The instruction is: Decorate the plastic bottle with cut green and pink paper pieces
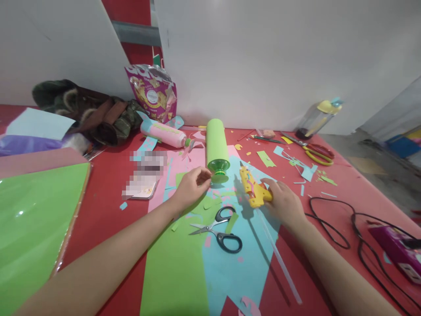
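Observation:
A yellow hot glue gun (pixel 255 189) is in my right hand (pixel 285 202), its nozzle pointing away from me and a long clear glue stick (pixel 279 259) trailing from its back. My left hand (pixel 192 188) is closed, with thumb and fingertips pinched beside the neck of a bottle. Whether something small is between them is hidden. That bottle (pixel 216 139), wrapped in light green, lies with its shiny green neck and round green disc (pixel 219 177) towards me. Black-handled scissors (pixel 219 228) lie partly spread just below, among green paper scraps (pixel 212 202).
Green and blue paper sheets (pixel 174 272) cover the red table (pixel 112 245). At the left back are a pink wrapped bottle (pixel 164 134), a snack bag (pixel 154 94) and a camouflage bag (pixel 108 116). Red-handled scissors (pixel 317 153), a black cord (pixel 353 215) and a purple power strip (pixel 397 250) are right.

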Demonstrator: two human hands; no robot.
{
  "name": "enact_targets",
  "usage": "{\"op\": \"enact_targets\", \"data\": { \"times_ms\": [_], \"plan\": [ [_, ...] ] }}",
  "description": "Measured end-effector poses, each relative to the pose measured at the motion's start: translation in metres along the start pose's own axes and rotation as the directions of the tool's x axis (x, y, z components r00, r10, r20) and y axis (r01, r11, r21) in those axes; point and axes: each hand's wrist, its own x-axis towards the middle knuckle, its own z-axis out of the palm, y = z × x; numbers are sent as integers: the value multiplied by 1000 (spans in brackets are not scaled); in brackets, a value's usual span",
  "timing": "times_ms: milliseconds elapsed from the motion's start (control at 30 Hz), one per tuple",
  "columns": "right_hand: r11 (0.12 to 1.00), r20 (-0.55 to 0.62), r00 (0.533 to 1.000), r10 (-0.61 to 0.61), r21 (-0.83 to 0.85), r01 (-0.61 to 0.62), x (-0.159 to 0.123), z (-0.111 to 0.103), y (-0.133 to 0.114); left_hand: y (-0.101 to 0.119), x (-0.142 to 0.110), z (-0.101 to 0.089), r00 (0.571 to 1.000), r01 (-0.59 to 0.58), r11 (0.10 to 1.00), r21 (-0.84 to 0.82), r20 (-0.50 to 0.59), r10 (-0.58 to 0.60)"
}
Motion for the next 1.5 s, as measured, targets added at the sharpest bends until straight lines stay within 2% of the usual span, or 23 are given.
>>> {"op": "enact_targets", "data": {
  "times_ms": [133, 333, 467, 567, 633, 700, 800, 900, 1000, 1100, 1200, 1267, 1333, 1400, 1500],
  "plan": [
    [1000, 49, 999, 24, -10, -24, 5, 5, 14, 0, -1, 0, 1000, -20, 999, 28, -19, 21],
    [992, 58, 997, -49, 116, 42, 17, 5, 38, 2, -1, -1, 999, -16, 997, 78, 31, 13],
    [997, 69, 996, -53, 68, 48, 22, -1, 43, 1, -1, -1, 999, -14, 994, 106, 52, 9],
    [996, 43, 996, -79, 52, 77, 21, -13, 24, 1, -1, -1, 998, -34, 989, 144, 52, 26],
    [965, 38, 988, -148, 222, 136, 18, -23, 1, 1, -1, -1, 998, -47, 984, 169, 42, 41],
    [888, 108, 961, -254, 419, 188, 12, -30, -25, 1, -1, -1, 998, -50, 983, 179, 33, 45],
    [829, 209, 922, -327, 531, 174, 3, -32, -56, 1, -1, 0, 998, -59, 984, 169, 32, 55],
    [814, 258, 917, -304, 571, 109, -2, -26, -70, 1, -1, 0, 997, -77, 983, 168, 27, 74],
    [818, 336, 916, -218, 575, -16, -3, -24, -75, 0, -1, 0, 996, -88, 981, 175, 26, 85],
    [868, 402, 913, -72, 477, -142, -3, -26, -77, -2, -1, 0, 994, -110, 975, 191, 26, 107],
    [901, 456, 890, 7, 382, -203, -5, -27, -79, -3, 0, -1, 985, -169, 957, 234, 17, 170],
    [898, 495, 869, 20, 373, -233, -6, -27, -80, -3, 0, -2, 967, -249, 925, 288, 21, 254],
    [892, 517, 855, 26, 374, -253, -7, -27, -81, -2, 2, -5, 929, -356, 856, 374, 45, 366],
    [897, 529, 848, 37, 357, -262, -7, -29, -82, -2, 5, -9, 884, -435, 748, 502, 81, 460],
    [905, 543, 838, 46, 333, -266, -8, -32, -84, -2, 14, -16, 841, -472, 532, 702, 179, 510]
  ]
}}
